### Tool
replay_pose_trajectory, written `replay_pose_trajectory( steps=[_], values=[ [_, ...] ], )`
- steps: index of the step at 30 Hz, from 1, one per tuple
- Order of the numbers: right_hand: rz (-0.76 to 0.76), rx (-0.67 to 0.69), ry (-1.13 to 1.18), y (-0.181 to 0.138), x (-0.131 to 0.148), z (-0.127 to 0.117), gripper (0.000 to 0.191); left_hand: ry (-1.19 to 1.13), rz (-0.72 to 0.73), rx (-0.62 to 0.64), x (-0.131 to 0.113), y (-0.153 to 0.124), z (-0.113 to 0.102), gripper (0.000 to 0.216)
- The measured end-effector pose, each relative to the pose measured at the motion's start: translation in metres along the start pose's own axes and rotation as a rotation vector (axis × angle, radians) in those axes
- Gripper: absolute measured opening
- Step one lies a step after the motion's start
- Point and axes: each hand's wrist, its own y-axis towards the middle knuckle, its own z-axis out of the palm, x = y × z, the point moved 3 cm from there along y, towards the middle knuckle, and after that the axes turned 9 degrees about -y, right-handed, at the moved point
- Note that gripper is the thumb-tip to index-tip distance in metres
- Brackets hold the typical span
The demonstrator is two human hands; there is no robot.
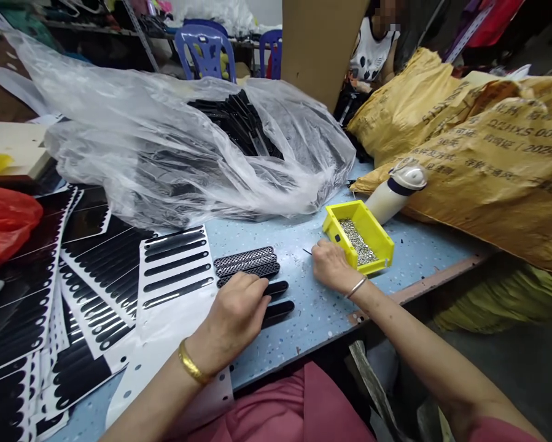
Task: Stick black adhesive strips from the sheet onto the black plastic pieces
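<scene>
My left hand (239,313) is closed, its fingertips at one end of a flat black strip (277,287); the grip is partly hidden. A second black strip (279,310) lies just nearer to me, partly under the hand. Beyond it sit several perforated black strips (245,261) in a row. A white sheet (177,270) bearing black rounded strips is at the left of that hand. My right hand (333,267) is pinched beside the yellow bin (381,250). A thin dark pointed tool (307,252) sticks out from its fingers. Small shiny metal pieces (358,242) fill the bin's bottom.
A clear plastic bag (165,141) with black parts (243,126) spreads over the back of the table. Behind the bin lean a white bottle (393,193) and large yellow sacks (478,153). Sticker sheets (91,270) pile up at left. Another person (372,52) is at the back.
</scene>
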Motion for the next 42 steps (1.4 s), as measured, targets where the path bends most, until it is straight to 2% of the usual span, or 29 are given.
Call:
replay_pose_trajectory(
  steps=[2,5,7,9,12,15,16,20,24,27,29,35,42],
  values=[
    [-0.025,-0.051,0.047,-0.002,-0.001,0.000,0.020,-0.013,-0.030,-0.024,0.004,-0.013,-0.011,0.017],
    [-0.026,-0.188,0.206,-0.009,-0.005,-0.006,0.016,0.032,-0.160,-0.066,0.017,-0.041,-0.037,0.018],
    [-0.002,-0.259,0.429,-0.015,-0.007,-0.011,0.015,0.099,-0.251,-0.038,0.027,-0.059,-0.051,0.018],
    [0.011,-0.215,0.743,-0.021,-0.005,-0.013,0.016,0.152,-0.274,-0.037,0.030,-0.068,-0.060,0.018],
    [0.034,-0.050,1.184,-0.030,0.004,-0.010,0.008,0.152,-0.206,-0.112,0.019,-0.059,-0.060,0.017],
    [0.040,-0.055,1.389,-0.040,0.009,-0.012,0.028,0.054,-0.118,-0.110,0.002,-0.029,-0.041,0.018],
    [0.029,-0.077,1.401,-0.043,0.009,-0.014,0.029,0.028,-0.093,-0.098,-0.002,-0.018,-0.033,0.018],
    [-0.002,-0.124,1.305,-0.057,0.007,-0.021,0.007,0.012,-0.047,0.059,-0.006,0.012,0.004,0.018],
    [-0.035,-0.232,1.104,-0.067,0.014,-0.024,0.013,0.042,-0.029,0.150,0.000,0.017,0.026,0.014],
    [-0.122,-0.388,0.940,-0.071,0.024,-0.027,0.013,0.057,-0.043,0.167,0.005,0.015,0.033,0.010],
    [-0.166,-0.431,0.899,-0.071,0.031,-0.027,0.014,0.060,-0.058,0.169,0.007,0.013,0.035,0.009],
    [-0.210,-0.321,0.878,-0.069,0.041,-0.024,0.020,0.054,-0.098,0.187,0.012,0.009,0.039,0.013],
    [-0.198,-0.301,0.828,-0.069,0.045,-0.024,0.021,0.052,-0.091,0.157,0.015,0.008,0.040,0.013]
  ],
)
